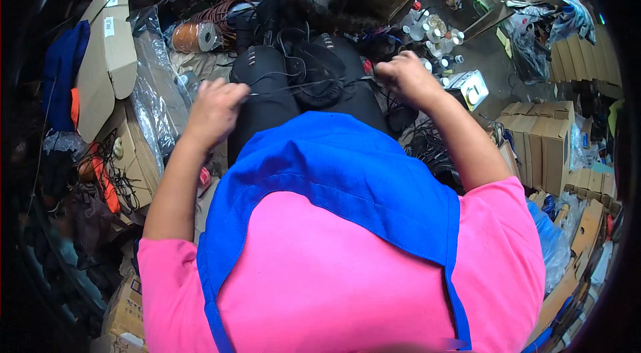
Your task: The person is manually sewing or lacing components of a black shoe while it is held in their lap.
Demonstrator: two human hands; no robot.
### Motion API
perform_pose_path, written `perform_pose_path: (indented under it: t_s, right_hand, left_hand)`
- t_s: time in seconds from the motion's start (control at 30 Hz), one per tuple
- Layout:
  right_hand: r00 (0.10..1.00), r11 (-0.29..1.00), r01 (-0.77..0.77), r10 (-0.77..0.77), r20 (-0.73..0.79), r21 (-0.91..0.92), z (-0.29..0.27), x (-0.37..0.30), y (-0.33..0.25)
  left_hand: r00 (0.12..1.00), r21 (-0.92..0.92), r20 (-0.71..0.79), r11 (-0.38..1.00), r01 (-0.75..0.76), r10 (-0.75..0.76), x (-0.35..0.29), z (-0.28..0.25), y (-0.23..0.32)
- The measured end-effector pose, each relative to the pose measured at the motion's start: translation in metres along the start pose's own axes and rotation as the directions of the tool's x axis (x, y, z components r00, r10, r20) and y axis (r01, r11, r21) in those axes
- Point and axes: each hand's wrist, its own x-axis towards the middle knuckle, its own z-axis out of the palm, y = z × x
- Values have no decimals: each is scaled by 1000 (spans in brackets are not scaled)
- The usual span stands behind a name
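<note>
My left hand (219,104) is closed on one end of a thin dark thread (272,90). The thread runs tight across my lap toward my right hand (408,78), whose fingers are also closed on it; a small pale glint shows beside those fingers, too small to name. Between my knees rests a black item (319,79) with a ridged, curved edge that looks like a shoe, and the thread passes over it. My hands are wide apart, one on each side of it. Black trousers (257,69) and a blue apron (347,146) cover my lap.
A spool of orange-brown cord (190,37) lies beyond my left hand. Several plastic bottles (434,29) and a white can (471,89) stand beyond my right hand. Cardboard boxes (542,142) are stacked at right; a cardboard sheet (103,76) leans at left.
</note>
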Motion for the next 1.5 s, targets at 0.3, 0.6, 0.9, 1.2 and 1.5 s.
perform_pose_path:
  t_s: [0.3,0.6,0.9,1.2,1.5]
  right_hand:
    - [872,-173,199,481,-94,965,-10,35,-11]
    - [999,658,39,-38,-18,752,-6,24,-35]
    - [591,626,-771,772,-233,119,-8,-207,165]
    - [896,796,-444,402,189,412,17,-76,57]
    - [981,644,-149,193,29,750,4,47,-24]
  left_hand:
    - [925,-952,-194,290,-97,-327,40,-68,35]
    - [985,-546,89,820,172,-148,-1,-49,39]
    - [605,333,-585,520,787,-541,-246,-224,-169]
    - [919,-385,-157,879,281,-363,-3,-49,4]
    - [992,-552,124,833,44,30,100,28,50]
